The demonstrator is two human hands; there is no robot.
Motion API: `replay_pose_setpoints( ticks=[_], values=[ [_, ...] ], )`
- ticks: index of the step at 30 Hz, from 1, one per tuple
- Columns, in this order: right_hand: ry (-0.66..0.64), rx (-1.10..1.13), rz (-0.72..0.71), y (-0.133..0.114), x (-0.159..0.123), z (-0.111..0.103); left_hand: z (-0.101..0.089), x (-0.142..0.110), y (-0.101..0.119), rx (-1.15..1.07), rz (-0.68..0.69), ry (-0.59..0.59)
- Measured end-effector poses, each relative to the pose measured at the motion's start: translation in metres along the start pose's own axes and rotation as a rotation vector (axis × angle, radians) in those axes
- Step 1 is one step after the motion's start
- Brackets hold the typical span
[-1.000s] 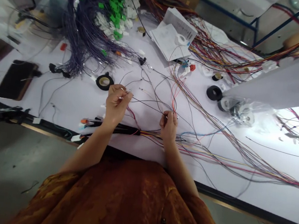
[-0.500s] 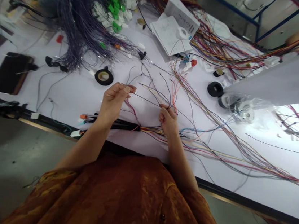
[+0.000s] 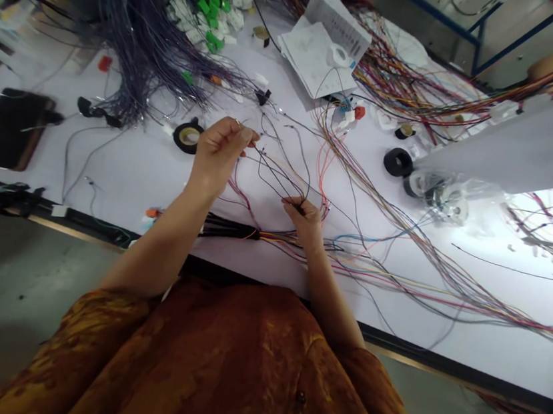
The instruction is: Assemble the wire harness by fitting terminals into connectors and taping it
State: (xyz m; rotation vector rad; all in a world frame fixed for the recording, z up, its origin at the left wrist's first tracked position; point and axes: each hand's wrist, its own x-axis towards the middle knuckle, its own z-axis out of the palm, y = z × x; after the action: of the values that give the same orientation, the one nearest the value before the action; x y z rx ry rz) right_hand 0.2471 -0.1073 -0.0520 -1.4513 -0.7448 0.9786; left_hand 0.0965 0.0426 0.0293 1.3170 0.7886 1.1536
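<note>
Thin black wires (image 3: 276, 176) run between my two hands above the white table. My left hand (image 3: 223, 150) is pinched closed on wire ends, a short tip sticking out above its fingers. To its right and lower, my right hand (image 3: 305, 218) is closed around the same wires, which loop up out of its fingers. Just below the hands, a black-sleeved wire harness (image 3: 231, 229) lies along the table's front edge, with coloured wires coming out on its right. Beside my left hand rests a roll of black tape (image 3: 187, 137).
A large bundle of purple wires (image 3: 141, 36) with green and white connectors lies at the back left. Papers (image 3: 319, 58) lie at the back middle beside many coloured wires (image 3: 402, 88). A dark phone-like case (image 3: 11, 129) is at left, more black tape (image 3: 397, 162) at right.
My left hand has moved slightly up, and more black wires now reach from it to my right hand. My right hand has shifted a little left.
</note>
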Motion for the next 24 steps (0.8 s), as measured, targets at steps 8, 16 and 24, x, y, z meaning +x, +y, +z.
replay_pose_setpoints(
  ticks=[8,16,24],
  values=[
    [0.006,0.017,-0.025,0.002,-0.002,-0.001,-0.003,0.005,-0.014,-0.008,-0.091,0.072],
    [0.076,0.27,0.028,0.002,0.001,-0.001,-0.006,-0.002,-0.023,-0.044,-0.092,0.078],
    [0.175,0.402,0.098,-0.008,0.004,-0.001,-0.01,-0.009,-0.023,-0.02,-0.072,0.083]
  ],
)
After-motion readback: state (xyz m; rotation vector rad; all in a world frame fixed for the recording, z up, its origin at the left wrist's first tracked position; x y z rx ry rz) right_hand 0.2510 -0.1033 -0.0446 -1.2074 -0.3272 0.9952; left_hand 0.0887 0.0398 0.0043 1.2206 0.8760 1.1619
